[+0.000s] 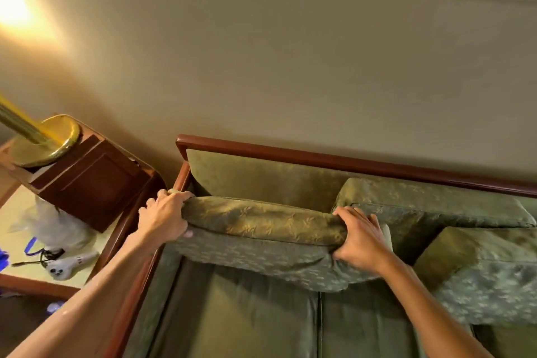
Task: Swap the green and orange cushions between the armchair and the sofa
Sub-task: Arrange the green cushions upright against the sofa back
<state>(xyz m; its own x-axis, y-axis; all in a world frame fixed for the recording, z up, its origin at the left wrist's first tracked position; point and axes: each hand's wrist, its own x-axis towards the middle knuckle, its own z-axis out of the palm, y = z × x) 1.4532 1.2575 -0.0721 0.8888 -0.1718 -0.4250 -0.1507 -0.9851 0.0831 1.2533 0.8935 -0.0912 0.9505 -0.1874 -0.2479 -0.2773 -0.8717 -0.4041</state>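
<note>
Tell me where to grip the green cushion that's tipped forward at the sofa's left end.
Grip the green cushion by its two short ends, from the front and above, as the left hand and right hand do. It is long and floppy, and its top edge faces you.

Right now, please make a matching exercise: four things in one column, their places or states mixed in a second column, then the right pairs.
1. cushion
2. lamp base
3. plastic bag
4. left hand

A. on the wooden cabinet
B. on the floor beside the sofa
C. held by both hands
D. grips the cushion's left end

Pairs: 1-C, 2-A, 3-B, 4-D
</note>
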